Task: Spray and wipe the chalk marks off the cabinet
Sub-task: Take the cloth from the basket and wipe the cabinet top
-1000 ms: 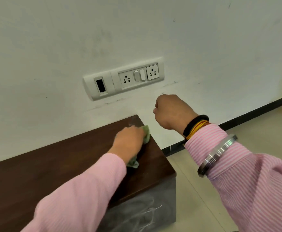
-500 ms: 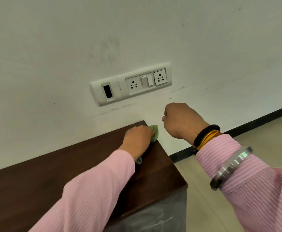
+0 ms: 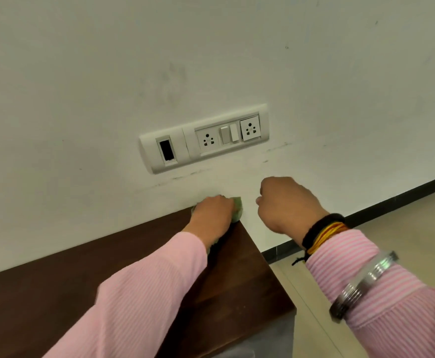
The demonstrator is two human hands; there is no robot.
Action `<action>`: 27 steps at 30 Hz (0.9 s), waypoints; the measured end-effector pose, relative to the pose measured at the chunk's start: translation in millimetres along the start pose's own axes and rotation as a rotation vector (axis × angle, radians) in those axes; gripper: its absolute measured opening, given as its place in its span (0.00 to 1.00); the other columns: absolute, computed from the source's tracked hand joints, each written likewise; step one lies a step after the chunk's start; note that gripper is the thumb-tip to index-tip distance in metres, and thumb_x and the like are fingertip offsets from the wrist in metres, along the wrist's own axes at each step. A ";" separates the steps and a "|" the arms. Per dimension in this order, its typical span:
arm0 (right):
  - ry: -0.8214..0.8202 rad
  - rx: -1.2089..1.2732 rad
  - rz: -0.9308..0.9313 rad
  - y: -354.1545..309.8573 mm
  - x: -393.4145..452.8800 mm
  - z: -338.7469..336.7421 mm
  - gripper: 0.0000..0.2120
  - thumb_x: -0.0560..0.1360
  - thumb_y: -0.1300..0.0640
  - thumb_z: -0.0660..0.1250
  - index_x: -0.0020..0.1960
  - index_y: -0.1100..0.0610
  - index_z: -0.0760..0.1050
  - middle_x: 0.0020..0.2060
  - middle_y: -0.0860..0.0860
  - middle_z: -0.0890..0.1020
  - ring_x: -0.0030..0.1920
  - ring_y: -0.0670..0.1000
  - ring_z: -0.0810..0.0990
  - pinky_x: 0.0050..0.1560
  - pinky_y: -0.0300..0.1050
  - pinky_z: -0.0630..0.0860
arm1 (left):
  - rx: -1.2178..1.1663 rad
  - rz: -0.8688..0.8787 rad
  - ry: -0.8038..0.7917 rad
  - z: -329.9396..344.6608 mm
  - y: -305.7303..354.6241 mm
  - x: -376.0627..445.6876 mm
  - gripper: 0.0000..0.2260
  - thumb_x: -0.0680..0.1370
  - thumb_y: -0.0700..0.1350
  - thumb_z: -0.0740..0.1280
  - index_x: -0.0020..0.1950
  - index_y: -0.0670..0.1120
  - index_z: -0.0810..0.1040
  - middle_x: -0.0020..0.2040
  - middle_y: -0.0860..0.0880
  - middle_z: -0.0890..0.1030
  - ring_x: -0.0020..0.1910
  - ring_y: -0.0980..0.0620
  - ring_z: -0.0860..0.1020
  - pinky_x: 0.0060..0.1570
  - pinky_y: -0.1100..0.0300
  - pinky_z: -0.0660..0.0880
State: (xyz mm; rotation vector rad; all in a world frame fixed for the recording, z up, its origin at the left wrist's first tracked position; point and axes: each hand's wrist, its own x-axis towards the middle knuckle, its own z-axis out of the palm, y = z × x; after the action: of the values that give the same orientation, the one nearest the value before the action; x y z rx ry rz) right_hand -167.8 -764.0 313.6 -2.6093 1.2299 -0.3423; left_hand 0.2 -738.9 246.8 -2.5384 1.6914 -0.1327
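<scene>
A low cabinet with a dark brown wooden top (image 3: 250, 275) stands against the white wall. My left hand (image 3: 212, 213) presses a pale green cloth (image 3: 57, 212) onto the top's far right corner, right at the wall; most of the cloth is hidden under the hand. My right hand (image 3: 288, 205) hangs in the air to the right of the cabinet, fingers curled into a fist with nothing visible in it. The cabinet's grey front face (image 3: 275, 337) shows only as a sliver at the bottom. No spray bottle is in view.
A white socket and switch panel (image 3: 203, 138) sits on the wall just above the cabinet. A black skirting strip (image 3: 392, 202) runs along the wall's foot. Beige floor tiles (image 3: 418, 223) lie to the right of the cabinet.
My left hand has slid the cloth back along the top to the far corner by the wall. The view has tilted up, hiding the chalk-marked front. My right hand stays fisted beside it.
</scene>
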 end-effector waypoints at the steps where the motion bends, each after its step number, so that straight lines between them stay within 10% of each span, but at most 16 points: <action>1: 0.002 -0.012 -0.006 -1.5 -1.4 2.0 0.05 0.79 0.58 0.61 0.53 0.56 0.73 0.53 0.55 0.79 0.52 0.59 0.79 0.52 0.49 0.73 | -0.003 -0.014 0.012 0.8 -1.3 11.1 0.17 0.79 0.36 0.59 0.65 0.48 0.78 0.56 0.42 0.79 0.54 0.39 0.80 0.48 0.52 0.75; 13: 0.026 -0.058 -0.001 14.2 0.2 1.8 0.04 0.80 0.58 0.60 0.54 0.55 0.72 0.51 0.53 0.78 0.51 0.56 0.79 0.47 0.46 0.68 | -0.012 -0.182 -0.052 -1.6 -44.5 -10.4 0.19 0.78 0.38 0.65 0.68 0.50 0.77 0.59 0.43 0.78 0.57 0.42 0.79 0.54 0.52 0.78; 20: 0.065 -0.057 -0.037 9.8 -3.4 -3.8 0.02 0.78 0.60 0.60 0.48 0.54 0.67 0.53 0.55 0.79 0.53 0.59 0.79 0.47 0.47 0.67 | -0.074 0.325 -0.030 -5.2 25.6 -100.0 0.29 0.74 0.36 0.64 0.72 0.60 0.72 0.71 0.54 0.74 0.69 0.48 0.74 0.68 0.54 0.70; 27: 0.094 -0.152 -0.040 18.3 -7.7 -3.8 0.08 0.78 0.57 0.60 0.55 0.55 0.74 0.55 0.56 0.80 0.55 0.59 0.79 0.48 0.48 0.69 | 0.019 0.566 -0.027 -5.9 78.3 -185.7 0.17 0.81 0.54 0.61 0.68 0.52 0.77 0.64 0.46 0.77 0.61 0.44 0.76 0.53 0.54 0.69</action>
State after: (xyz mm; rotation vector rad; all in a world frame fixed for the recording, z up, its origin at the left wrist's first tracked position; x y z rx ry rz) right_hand -187.0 -769.7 310.7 -2.7791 1.2823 -0.3973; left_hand -143.5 -597.7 238.8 -1.9349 2.2939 -0.0709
